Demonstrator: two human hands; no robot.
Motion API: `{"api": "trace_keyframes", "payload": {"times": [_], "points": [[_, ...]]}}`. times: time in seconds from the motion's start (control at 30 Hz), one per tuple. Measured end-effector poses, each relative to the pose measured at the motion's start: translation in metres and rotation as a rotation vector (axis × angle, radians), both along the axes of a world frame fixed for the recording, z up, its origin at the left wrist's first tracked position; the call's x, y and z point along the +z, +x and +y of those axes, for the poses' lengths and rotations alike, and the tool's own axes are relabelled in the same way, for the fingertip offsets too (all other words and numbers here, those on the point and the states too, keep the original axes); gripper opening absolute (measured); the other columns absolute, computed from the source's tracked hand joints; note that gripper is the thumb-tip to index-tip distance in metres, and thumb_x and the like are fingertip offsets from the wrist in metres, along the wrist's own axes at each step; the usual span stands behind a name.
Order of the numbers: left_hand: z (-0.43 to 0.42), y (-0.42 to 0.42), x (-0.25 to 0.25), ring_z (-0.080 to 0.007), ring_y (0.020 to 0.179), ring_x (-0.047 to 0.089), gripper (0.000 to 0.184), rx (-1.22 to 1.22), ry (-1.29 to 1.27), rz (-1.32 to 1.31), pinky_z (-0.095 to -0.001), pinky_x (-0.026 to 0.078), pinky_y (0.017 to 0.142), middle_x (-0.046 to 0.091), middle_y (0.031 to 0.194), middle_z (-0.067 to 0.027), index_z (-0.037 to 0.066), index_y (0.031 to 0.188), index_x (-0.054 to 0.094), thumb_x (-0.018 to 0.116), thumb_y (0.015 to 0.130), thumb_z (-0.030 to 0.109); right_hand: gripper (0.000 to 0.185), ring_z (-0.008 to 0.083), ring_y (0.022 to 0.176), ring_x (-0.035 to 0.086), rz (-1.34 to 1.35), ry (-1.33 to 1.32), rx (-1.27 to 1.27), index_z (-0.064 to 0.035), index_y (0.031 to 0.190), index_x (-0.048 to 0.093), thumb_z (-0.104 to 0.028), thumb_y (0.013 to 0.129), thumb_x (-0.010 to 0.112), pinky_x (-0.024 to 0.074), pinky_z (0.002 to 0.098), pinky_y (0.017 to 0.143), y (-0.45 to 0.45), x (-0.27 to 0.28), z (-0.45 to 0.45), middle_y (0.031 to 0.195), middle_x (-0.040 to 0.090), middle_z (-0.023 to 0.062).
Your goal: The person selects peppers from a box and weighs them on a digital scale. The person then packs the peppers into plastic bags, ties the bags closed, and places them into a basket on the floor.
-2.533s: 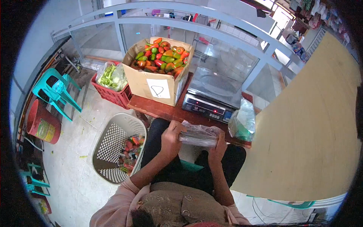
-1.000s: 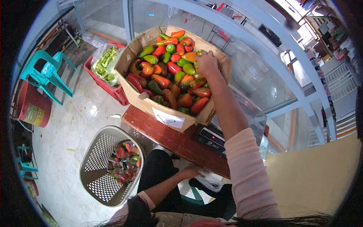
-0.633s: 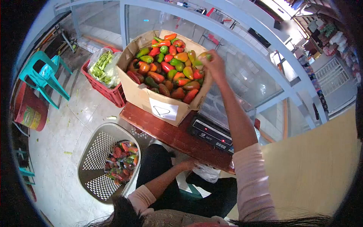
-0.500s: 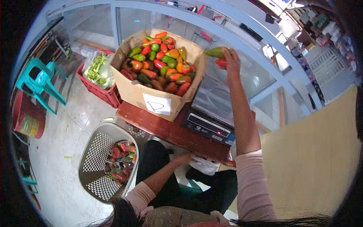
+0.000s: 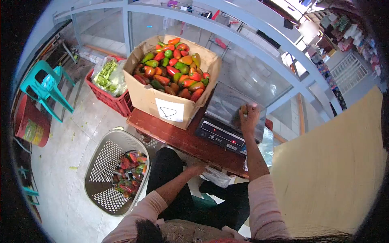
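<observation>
One smooth pepper (image 5: 243, 108) in half-curled right fingers (image 5: 249, 109), crinkled plastic (image 5: 217, 177) in closed left fingers (image 5: 201, 167).

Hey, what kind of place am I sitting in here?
Probably a small produce stall or packing spot: there's an open carton of peppers, a digital scale beside it, and bagged peppers in a plastic basket.

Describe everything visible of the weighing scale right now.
The scale has a dark front panel with red lights and a small group of buttons at its right, beneath a broad, clear-looking platform. It sits on the red-brown wooden bench, right of the cardboard box. The right hand is over the platform with peppers mostly hidden; contact is unclear.
</observation>
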State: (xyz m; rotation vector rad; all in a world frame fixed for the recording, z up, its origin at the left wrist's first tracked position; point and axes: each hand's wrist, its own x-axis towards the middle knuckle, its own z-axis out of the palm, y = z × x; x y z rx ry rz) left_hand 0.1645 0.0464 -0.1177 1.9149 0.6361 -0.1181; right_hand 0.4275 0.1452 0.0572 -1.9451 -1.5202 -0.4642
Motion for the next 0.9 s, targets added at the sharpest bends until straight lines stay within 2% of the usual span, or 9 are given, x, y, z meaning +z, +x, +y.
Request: {"api": "trace_keyframes", "payload": {"times": [0.03, 0.17, 0.23, 0.33, 0.53, 0.67, 0.73, 0.8, 0.9], "points": [[-0.001, 0.0, 0.0, -0.0359, 0.104, 0.058, 0.037, 0.149, -0.124, -0.031, -0.0444, 0.048, 0.088, 0.059, 0.116, -0.0208, 0.007, 0.118, 0.057, 0.056, 0.082, 0.014, 0.055, 0.0399, 0.108, 0.047, -0.033, -0.004, 0.026, -0.0076, 0.121, 0.054, -0.023, 0.073, 0.075, 0.0383, 0.0493, 0.091, -0.005, -0.009, -0.002, 0.114, 0.051, 0.0213], [-0.009, 0.01, -0.041, -0.0355, 0.105, 0.057, 0.037, 0.052, 0.257, -0.245, -0.0445, 0.046, 0.09, 0.059, 0.115, -0.0204, 0.006, 0.119, 0.055, 0.056, 0.083, 0.016, 0.062, 0.0413, 0.117, 0.043, -0.172, -0.089, 0.136, -0.0112, 0.129, 0.048, -0.028, 0.075, 0.074, 0.0333, 0.0514, 0.098, -0.016, -0.019, -0.017, 0.13, 0.041, 0.0234], [-0.008, 0.02, -0.027, -0.0358, 0.106, 0.057, 0.038, 0.059, 0.11, -0.145, -0.0446, 0.046, 0.091, 0.059, 0.117, -0.0199, 0.005, 0.119, 0.055, 0.056, 0.083, 0.016, 0.067, 0.0417, 0.117, 0.042, -0.303, -0.14, 0.095, -0.0105, 0.134, 0.043, -0.03, 0.077, 0.072, 0.0335, 0.0528, 0.097, -0.009, -0.018, -0.013, 0.138, 0.035, 0.0228], [-0.015, 0.007, -0.011, -0.0361, 0.11, 0.055, 0.038, 0.148, 0.01, -0.362, -0.0444, 0.044, 0.094, 0.057, 0.121, -0.0197, 0.006, 0.12, 0.055, 0.056, 0.083, 0.015, 0.057, 0.0403, 0.116, 0.044, -0.354, -0.146, -0.043, -0.0102, 0.131, 0.048, -0.031, 0.081, 0.068, 0.0333, 0.0504, 0.098, 0.0, -0.008, 0.001, 0.137, 0.04, 0.0207], [-0.009, 0.011, 0.014, -0.0369, 0.113, 0.054, 0.038, 0.05, 0.004, -0.269, -0.0447, 0.042, 0.096, 0.056, 0.122, -0.0198, 0.006, 0.121, 0.055, 0.053, 0.083, 0.01, 0.028, 0.0336, 0.105, 0.052, 0.028, 0.288, 0.355, -0.0028, 0.107, 0.06, -0.017, 0.083, 0.061, 0.0389, 0.0455, 0.092, -0.112, 0.111, 0.106, 0.108, 0.058, 0.0186], [-0.018, 0.008, -0.003, -0.0373, 0.111, 0.055, 0.039, 0.166, 0.02, -0.39, -0.0449, 0.042, 0.096, 0.058, 0.118, -0.0199, 0.006, 0.121, 0.055, 0.052, 0.082, 0.008, 0.022, 0.0354, 0.097, 0.058, -0.033, -0.023, 0.946, -0.002, 0.098, 0.063, -0.012, 0.08, 0.055, 0.0451, 0.0428, 0.086, -0.227, 0.113, 0.193, 0.095, 0.062, 0.0188], [-0.009, 0.002, 0.028, -0.0373, 0.11, 0.055, 0.04, 0.137, -0.1, -0.33, -0.0448, 0.042, 0.096, 0.059, 0.117, -0.0194, 0.006, 0.121, 0.055, 0.052, 0.081, 0.008, 0.023, 0.0388, 0.093, 0.061, -0.137, -0.47, 0.673, 0.0024, 0.097, 0.062, -0.011, 0.08, 0.053, 0.0499, 0.0453, 0.079, -0.265, 0.086, 0.238, 0.097, 0.063, 0.0232], [-0.019, 0.013, -0.012, -0.0367, 0.11, 0.055, 0.04, 0.2, -0.104, -0.468, -0.0445, 0.042, 0.095, 0.06, 0.117, -0.0189, 0.006, 0.121, 0.056, 0.052, 0.081, 0.009, 0.028, 0.037, 0.103, 0.06, -0.062, -0.726, 0.544, 0.0057, 0.104, 0.059, -0.008, 0.08, 0.051, 0.049, 0.0442, 0.086, -0.274, 0.073, 0.252, 0.108, 0.061, 0.0253], [-0.01, 0.017, -0.017, -0.0363, 0.11, 0.056, 0.039, 0.192, -0.166, -0.349, -0.0439, 0.043, 0.095, 0.06, 0.117, -0.0183, 0.005, 0.12, 0.057, 0.052, 0.081, 0.009, 0.04, 0.0361, 0.112, 0.056, -0.061, -0.644, 0.423, 0.0069, 0.116, 0.052, -0.011, 0.08, 0.052, 0.047, 0.0428, 0.093, -0.27, 0.034, 0.275, 0.121, 0.054, 0.0278]]}}
